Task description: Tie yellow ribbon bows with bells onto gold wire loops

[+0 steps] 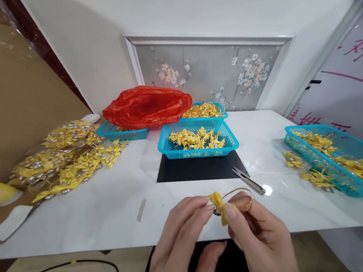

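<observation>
At the bottom centre of the head view, I see my left hand [181, 242] and right hand [260, 239] meeting just above the near edge of the white counter [111, 210], both pinched on a small yellow ribbon bow [218, 204] with a gold cord [242, 196] looping off it to the right. I judge the bow is being tied or tightened, and the work in hand calls for a steady fingertip pinch so the loop does not slip. Just beyond, the thread snips [249, 181] lie on the counter by a black mat [200, 170]. Mid-frame sits a blue basket [198, 145] of finished bows, a red plastic bag [147, 105] behind it, another basket [338, 156] at right, loose bows [72, 162] piled left. Nothing blocks the hands.
</observation>
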Motion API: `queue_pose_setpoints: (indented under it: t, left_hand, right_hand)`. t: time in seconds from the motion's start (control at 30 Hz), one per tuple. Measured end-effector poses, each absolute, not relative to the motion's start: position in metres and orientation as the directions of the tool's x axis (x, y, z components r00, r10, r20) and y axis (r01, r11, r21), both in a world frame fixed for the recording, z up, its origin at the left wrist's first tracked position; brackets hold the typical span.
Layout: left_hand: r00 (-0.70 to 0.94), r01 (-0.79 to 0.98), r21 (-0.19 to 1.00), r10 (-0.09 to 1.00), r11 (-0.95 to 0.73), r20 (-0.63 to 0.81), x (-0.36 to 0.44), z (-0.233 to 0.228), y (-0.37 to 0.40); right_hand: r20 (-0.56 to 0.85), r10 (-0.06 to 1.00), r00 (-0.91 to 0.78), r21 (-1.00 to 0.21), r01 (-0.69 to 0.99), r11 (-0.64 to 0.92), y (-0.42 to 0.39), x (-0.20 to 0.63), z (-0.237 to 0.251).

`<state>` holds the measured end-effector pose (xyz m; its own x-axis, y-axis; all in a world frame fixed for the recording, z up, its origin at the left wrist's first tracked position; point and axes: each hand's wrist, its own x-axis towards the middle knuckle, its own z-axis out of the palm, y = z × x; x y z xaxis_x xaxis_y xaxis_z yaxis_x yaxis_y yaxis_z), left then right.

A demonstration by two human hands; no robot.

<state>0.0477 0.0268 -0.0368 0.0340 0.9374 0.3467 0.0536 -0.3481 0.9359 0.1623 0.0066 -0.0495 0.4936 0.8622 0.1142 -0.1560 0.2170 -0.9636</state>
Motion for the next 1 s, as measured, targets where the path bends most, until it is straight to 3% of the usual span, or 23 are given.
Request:
queue_pose_setpoints:
  t: [0.07,0.2,0.3,0.4,0.6,0.7,0.83,0.93,1.0]
  left_hand:
    - [0.070,0.055,0.958,0.958,-0.282,0.278,0.051,-0.039,0.024]
    - [0.171,-0.074,0.997,0.985,0.009,0.004,0.052,-0.039,0.033]
    - [0.303,-0.157,0.980,0.950,0.120,-0.067,0.049,-0.038,0.046]
    - [0.294,-0.148,0.980,0.952,0.131,-0.083,0.046,-0.043,0.053]
    - [0.305,-0.144,0.989,0.952,0.030,0.015,0.041,-0.060,0.050]
    - [0.290,0.011,0.994,0.952,-0.106,0.099,0.038,-0.064,0.049]
    - [0.361,0.169,0.911,0.883,-0.377,0.299,0.035,-0.063,0.053]
    - [0.443,0.194,0.842,0.811,-0.503,0.382,0.036,-0.057,0.056]
    - [0.414,0.161,0.873,0.834,-0.461,0.364,0.038,-0.055,0.058]
  right_hand:
    - [0.218,0.856,0.469,-0.966,-0.019,0.257,0.008,0.163,-0.052]
    - [0.400,0.833,0.383,-0.917,0.178,0.358,0.009,0.163,-0.054]
    - [0.411,0.857,0.310,-0.908,0.221,0.355,0.006,0.166,-0.052]
    - [0.407,0.862,0.303,-0.907,0.245,0.343,0.001,0.178,-0.046]
    - [0.474,0.847,0.242,-0.881,0.144,0.452,-0.008,0.203,-0.036]
    - [0.552,0.727,0.408,-0.815,0.079,0.575,-0.009,0.196,-0.024]
    - [0.669,0.545,0.506,-0.714,0.232,0.661,-0.004,0.187,-0.005]
    - [0.789,0.541,0.293,-0.614,0.324,0.720,0.002,0.195,0.001]
    - [0.801,0.584,0.129,-0.582,0.393,0.712,0.004,0.201,-0.001]
